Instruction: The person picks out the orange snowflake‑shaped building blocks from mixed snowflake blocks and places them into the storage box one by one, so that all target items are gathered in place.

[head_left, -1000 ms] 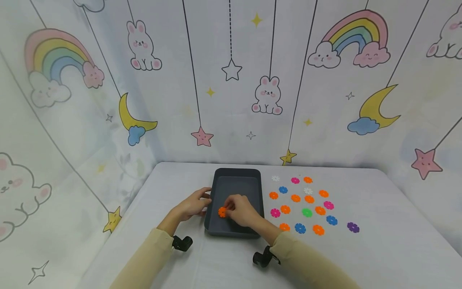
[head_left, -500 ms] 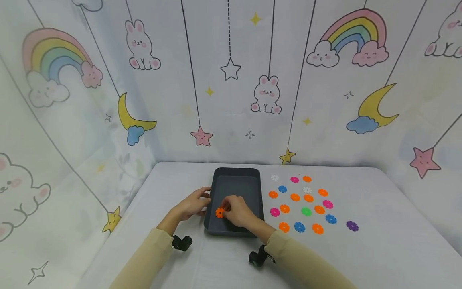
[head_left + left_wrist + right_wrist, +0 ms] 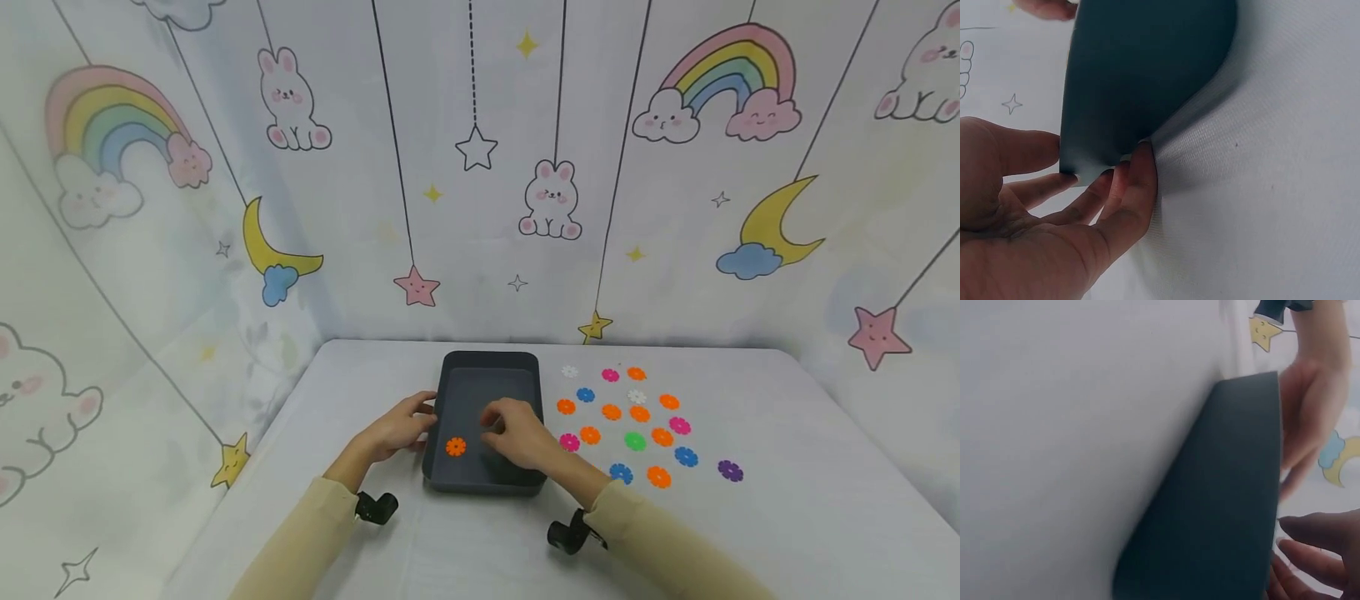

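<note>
An orange flower-shaped plastic disc (image 3: pixel 456 447) lies flat in the dark grey rectangular tray (image 3: pixel 480 360), near its front left corner. My left hand (image 3: pixel 397 429) rests its fingertips against the outer left wall of the tray; in the left wrist view the thumb (image 3: pixel 1029 150) meets the rim while the other fingers touch the wall lower down. Above the tray's right half hovers my right hand (image 3: pixel 517 433), fingers loosely bent and nothing visible between them. In the right wrist view, its fingers (image 3: pixel 1316 531) show beside the rim, with the tray's outer wall (image 3: pixel 1210 494) filling the middle.
Several flower-shaped discs lie scattered right of the tray, among them a green one (image 3: pixel 635 442), a blue one (image 3: pixel 686 457) and a purple one (image 3: pixel 731 471). A white cloth covers the table (image 3: pixel 810 517). Behind it hangs a printed curtain (image 3: pixel 480 250).
My right hand sets the orange disc down in the tray, lets go of it and moves off to the right. The left hand stays against the tray's wall.
</note>
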